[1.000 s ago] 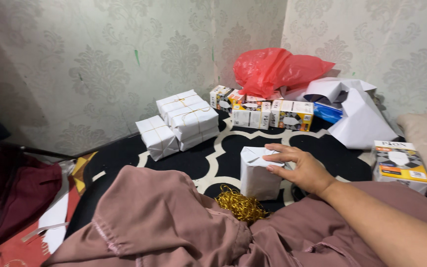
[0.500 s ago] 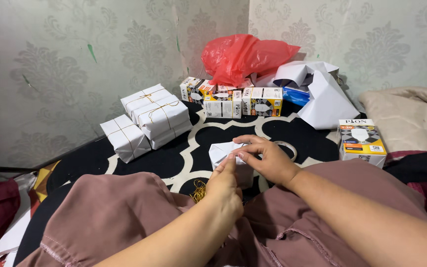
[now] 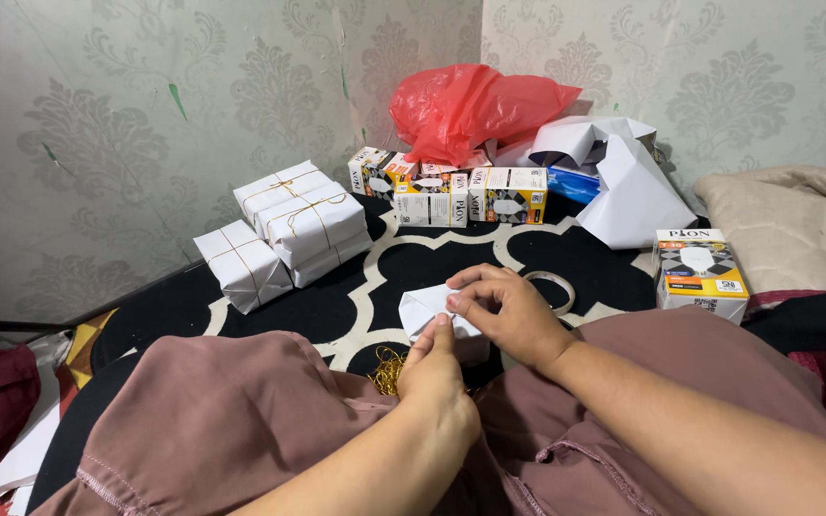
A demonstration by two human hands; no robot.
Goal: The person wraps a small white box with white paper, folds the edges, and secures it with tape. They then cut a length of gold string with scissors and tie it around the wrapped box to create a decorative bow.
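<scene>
Your right hand (image 3: 513, 320) and left hand (image 3: 435, 368) both pinch the white parcel (image 3: 427, 308) just above your lap, at 6 o'clock from the boxes (image 3: 451, 196). Loosen either grip and the folded flap may spring open.

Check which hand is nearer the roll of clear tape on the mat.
Right. The right hand lies just beside the tape roll, pinching the white-wrapped box. The left hand is farther, on the box's other side.

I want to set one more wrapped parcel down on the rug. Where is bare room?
Bare rug lies between the tied white parcels and the left hand, and between the printed boxes and the right hand. It is crowded by the red bag and loose paper.
</scene>
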